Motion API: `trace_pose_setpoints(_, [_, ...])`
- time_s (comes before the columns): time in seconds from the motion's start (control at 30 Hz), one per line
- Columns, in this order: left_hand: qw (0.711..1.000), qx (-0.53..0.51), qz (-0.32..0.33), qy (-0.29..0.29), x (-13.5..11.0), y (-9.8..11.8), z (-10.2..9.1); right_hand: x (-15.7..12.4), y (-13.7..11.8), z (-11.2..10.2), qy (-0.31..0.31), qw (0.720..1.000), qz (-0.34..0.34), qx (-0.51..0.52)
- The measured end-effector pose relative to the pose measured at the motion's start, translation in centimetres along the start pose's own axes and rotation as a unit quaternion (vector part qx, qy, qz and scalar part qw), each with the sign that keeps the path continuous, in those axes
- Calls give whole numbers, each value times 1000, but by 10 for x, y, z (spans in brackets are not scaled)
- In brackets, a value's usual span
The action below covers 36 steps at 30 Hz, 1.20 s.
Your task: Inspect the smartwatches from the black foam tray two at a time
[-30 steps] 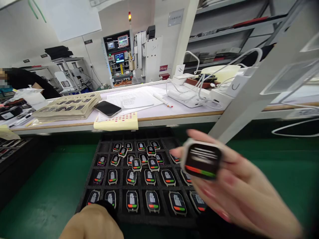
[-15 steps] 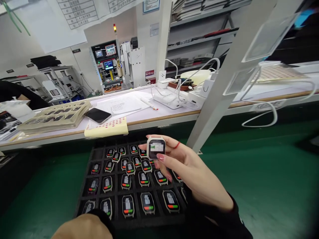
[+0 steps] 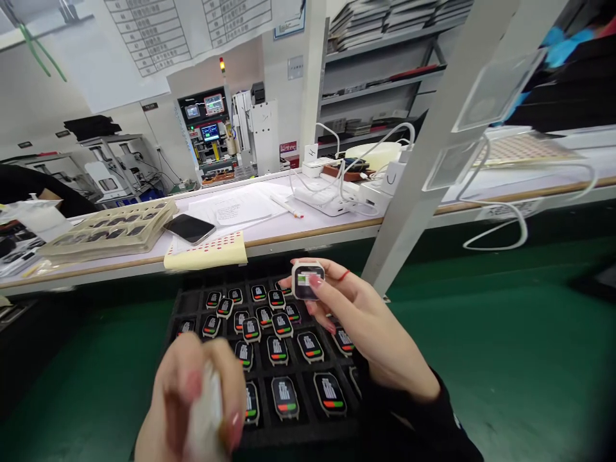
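My right hand (image 3: 366,327) holds a white-cased smartwatch body (image 3: 308,281) with a lit screen, thumb on its face, above the far part of a black foam tray (image 3: 192,301). The tray lies on the green mat and holds several watch bodies (image 3: 279,350) with lit screens, some piled loosely at the back. My left hand (image 3: 197,398) is raised at the near left, blurred by motion, fingers closed around a white object I cannot make out.
A white bench (image 3: 337,224) runs behind the tray with a beige tray of parts (image 3: 108,231), a phone (image 3: 188,228), a yellow sticker sheet (image 3: 206,252), papers and chargers with cables (image 3: 337,192). A slanted white frame post (image 3: 423,167) stands right of my hand. Another person's dark sleeve (image 3: 29,186) shows at left.
My right hand carried the watch away from the camera to above the tray's far part. My left hand rose from the bottom edge, now closed on a white object.
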<state>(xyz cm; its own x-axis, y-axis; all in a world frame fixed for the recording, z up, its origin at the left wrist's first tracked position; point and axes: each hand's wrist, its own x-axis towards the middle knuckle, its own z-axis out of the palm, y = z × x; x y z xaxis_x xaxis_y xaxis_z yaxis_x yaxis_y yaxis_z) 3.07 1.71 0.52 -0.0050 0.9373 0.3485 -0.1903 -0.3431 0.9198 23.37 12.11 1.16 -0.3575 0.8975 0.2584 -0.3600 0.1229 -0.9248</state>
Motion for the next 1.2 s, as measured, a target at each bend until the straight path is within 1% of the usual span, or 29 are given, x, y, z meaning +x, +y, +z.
trace_pose_setpoints(0.03, [1000, 5, 10, 0, 2, 4, 4, 0, 1, -2, 10, 1000, -1, 3])
trace_pose_setpoints(0.07, [1000, 17, 18, 13, 6, 7, 9, 0, 1, -3, 24, 1000, 0, 5])
trace_pose_setpoints(0.1, [998, 43, 20, 39, 10, 8, 14, 0, 2, -5, 37, 999, 4, 5])
trace_pose_setpoints(0.2, [987, 117, 11, 110, 23, 3, 22, -1, 6, -8, 60, 998, 8, -4])
trace_pose_setpoints(0.27, [983, 136, 3, 123, 28, -3, 22, 0, 7, -9, 53, 999, 1, -5])
trace_pose_setpoints(0.4, [984, 134, -2, 117, 30, -9, 19, 0, 8, -9, 29, 1000, 0, 2])
trace_pose_setpoints(0.57, [982, 142, 19, 126, 30, -11, 19, -2, 7, -11, 12, 1000, 18, -20])
trace_pose_setpoints(0.67, [982, 142, 19, 126, 30, -13, 21, -2, 4, -11, -31, 998, 27, -39])
trace_pose_setpoints(0.77, [982, 148, 2, 119, 29, -13, 22, -3, 2, -10, -65, 996, 39, -35])
trace_pose_setpoints(0.93, [981, 148, 6, 124, 27, -11, 22, -2, -1, -9, -66, 997, 36, -9])
trace_pose_setpoints(1.03, [981, 147, 6, 124, 28, -11, 22, 0, -1, -10, -79, 996, 28, -1])
trace_pose_setpoints(1.2, [978, 158, -2, 134, 29, -10, 23, 0, -1, -10, -95, 995, 38, 11])
